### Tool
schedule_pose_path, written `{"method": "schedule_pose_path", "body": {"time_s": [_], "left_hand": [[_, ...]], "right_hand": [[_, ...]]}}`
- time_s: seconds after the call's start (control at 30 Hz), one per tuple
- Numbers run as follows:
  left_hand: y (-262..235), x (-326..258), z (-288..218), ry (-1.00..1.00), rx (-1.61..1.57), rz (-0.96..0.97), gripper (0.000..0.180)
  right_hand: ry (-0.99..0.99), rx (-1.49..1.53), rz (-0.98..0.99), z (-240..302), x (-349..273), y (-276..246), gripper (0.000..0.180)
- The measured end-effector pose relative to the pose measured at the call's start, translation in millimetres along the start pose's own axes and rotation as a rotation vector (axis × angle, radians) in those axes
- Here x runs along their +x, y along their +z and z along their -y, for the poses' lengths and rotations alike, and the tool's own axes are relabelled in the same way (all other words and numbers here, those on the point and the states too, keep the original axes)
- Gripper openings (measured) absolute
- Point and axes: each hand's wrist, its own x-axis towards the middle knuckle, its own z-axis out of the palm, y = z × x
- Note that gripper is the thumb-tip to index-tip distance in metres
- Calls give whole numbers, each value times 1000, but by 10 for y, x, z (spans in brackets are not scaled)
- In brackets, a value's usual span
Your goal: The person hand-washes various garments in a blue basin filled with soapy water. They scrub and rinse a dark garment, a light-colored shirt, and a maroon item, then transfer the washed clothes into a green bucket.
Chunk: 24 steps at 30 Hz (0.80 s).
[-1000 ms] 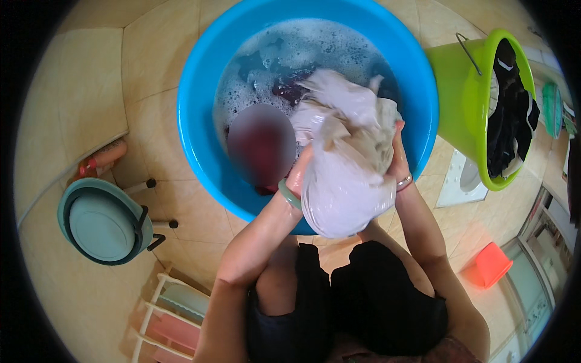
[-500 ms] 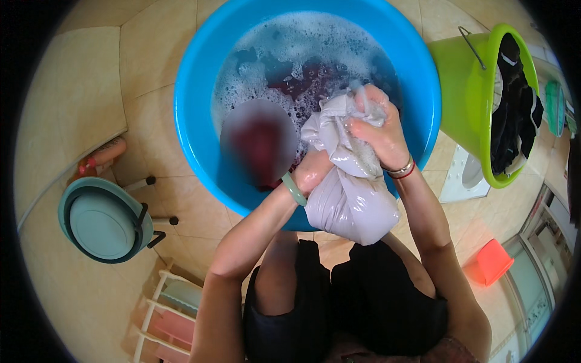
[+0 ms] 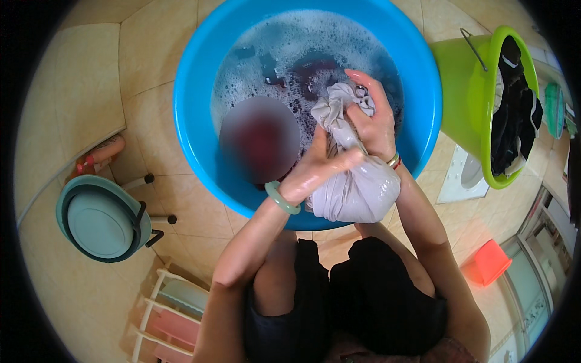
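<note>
So the floor was beige tile, slightly glossy, with a big blue plastic basin full of sudsy water and a lime-green bucket of dark clothes off to the right.

What had just changed: a second earlier the pale cloth was a loose, spread-out heap between both palms, and now it was gathered into a skinny twisted neck with a fat bulge below. Seemed to me that made it way more compact to hold. It was up above the near side of the basin, over the rim from this angle; couldn't tell if it touched.

The left hand was wrapped around the neck, thumb laid across it. The right hand had the bunched top between thumb and palm, one finger sticking out straight instead of clenched like before; its other fingers were mostly hidden.

Fabric looked thin, soaked and shiny, crumpled up top, smooth and rounded underneath. Dark red fabric showed through the foam.
</note>
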Motion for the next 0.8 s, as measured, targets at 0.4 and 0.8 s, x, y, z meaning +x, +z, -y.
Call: {"method": "schedule_pose_path", "body": {"time_s": [0.4, 0.8], "left_hand": [[66, 4, 74, -139, -156, -234, 37], [-91, -169, 240, -607, -773, 130, 52]], "right_hand": [[255, 818, 535, 156, 124, -185, 81], [274, 1208, 735, 207, 14, -259, 73]]}}
